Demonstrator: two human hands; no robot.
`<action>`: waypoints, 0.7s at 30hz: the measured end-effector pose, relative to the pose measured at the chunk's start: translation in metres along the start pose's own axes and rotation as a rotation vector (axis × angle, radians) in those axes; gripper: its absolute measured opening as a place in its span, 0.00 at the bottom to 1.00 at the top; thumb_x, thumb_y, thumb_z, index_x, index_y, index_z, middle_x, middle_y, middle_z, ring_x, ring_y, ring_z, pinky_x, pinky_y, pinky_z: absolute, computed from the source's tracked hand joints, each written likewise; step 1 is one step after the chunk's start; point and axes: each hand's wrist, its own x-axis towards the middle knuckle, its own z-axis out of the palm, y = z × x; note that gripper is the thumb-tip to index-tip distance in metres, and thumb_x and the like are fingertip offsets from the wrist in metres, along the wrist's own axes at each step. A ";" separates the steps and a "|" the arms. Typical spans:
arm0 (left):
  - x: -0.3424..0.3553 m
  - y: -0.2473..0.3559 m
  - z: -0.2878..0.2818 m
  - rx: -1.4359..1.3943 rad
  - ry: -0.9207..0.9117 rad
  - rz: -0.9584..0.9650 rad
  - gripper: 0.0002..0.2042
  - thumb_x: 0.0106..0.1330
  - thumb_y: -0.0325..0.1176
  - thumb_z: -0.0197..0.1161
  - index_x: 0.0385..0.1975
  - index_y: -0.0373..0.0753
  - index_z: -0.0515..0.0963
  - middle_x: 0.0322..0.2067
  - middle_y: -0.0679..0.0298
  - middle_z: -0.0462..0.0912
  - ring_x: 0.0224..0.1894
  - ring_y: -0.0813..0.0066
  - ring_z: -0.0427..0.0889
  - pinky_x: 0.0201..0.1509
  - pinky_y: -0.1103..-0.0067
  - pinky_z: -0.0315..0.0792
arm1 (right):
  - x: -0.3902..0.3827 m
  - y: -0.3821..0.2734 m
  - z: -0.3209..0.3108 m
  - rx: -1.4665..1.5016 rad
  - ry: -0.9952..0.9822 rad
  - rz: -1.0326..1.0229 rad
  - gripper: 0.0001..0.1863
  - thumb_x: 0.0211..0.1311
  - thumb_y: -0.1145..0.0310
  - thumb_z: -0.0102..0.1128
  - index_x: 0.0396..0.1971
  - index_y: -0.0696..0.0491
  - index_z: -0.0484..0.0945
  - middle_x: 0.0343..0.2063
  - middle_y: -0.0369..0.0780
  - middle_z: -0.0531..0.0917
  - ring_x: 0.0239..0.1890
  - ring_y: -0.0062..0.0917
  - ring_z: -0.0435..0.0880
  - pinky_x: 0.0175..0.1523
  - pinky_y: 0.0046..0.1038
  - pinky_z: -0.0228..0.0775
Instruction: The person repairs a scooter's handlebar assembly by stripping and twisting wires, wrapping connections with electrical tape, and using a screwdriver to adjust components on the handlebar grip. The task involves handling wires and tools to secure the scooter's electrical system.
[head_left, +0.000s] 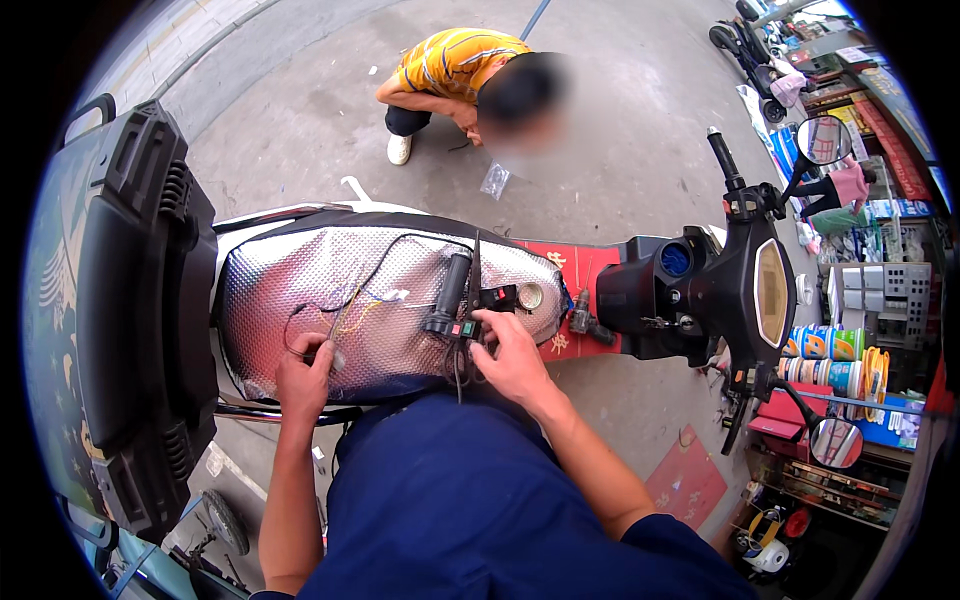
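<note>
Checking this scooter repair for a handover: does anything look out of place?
Yes. A handlebar throttle unit lies detached on the silver seat cover, loose wires trailing. The right hand touches it; the left hand pinches the wires.

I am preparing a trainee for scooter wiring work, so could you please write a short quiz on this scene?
1. True or false: the right hand touches the black handlebar switch unit lying on the silver seat cover.
2. What does the left hand pinch? A) a drill B) thin wires C) a mirror
3. Fill in: behind the seat sits a black ____.

Key
1. True.
2. B: the thin wires run across the seat cover.
3. Storage box, at the picture's left.
</note>
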 end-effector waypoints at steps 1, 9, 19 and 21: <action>0.000 0.001 0.001 -0.002 0.003 -0.009 0.06 0.65 0.30 0.62 0.31 0.34 0.78 0.22 0.66 0.81 0.23 0.84 0.77 0.28 0.83 0.71 | 0.001 0.005 0.006 -0.062 0.035 -0.086 0.24 0.55 0.68 0.64 0.52 0.55 0.72 0.43 0.45 0.75 0.44 0.39 0.77 0.51 0.35 0.70; -0.001 -0.004 0.003 -0.017 0.024 0.007 0.05 0.64 0.29 0.62 0.31 0.34 0.79 0.22 0.67 0.81 0.24 0.84 0.78 0.28 0.83 0.71 | 0.016 0.007 0.009 -0.004 -0.035 -0.023 0.20 0.55 0.72 0.63 0.49 0.57 0.76 0.40 0.44 0.79 0.37 0.34 0.80 0.47 0.29 0.72; -0.001 -0.005 0.003 0.017 0.030 -0.003 0.05 0.63 0.29 0.62 0.32 0.35 0.79 0.22 0.66 0.82 0.24 0.82 0.80 0.29 0.81 0.72 | 0.025 0.015 0.013 0.663 -0.041 0.073 0.16 0.60 0.80 0.58 0.50 0.61 0.74 0.37 0.38 0.83 0.39 0.18 0.80 0.44 0.20 0.73; -0.001 -0.007 0.002 0.023 0.030 0.006 0.05 0.63 0.29 0.62 0.32 0.35 0.79 0.22 0.66 0.82 0.24 0.81 0.80 0.30 0.81 0.72 | 0.023 0.011 0.011 0.673 -0.055 0.101 0.17 0.60 0.81 0.58 0.50 0.61 0.74 0.37 0.38 0.83 0.39 0.18 0.81 0.45 0.20 0.74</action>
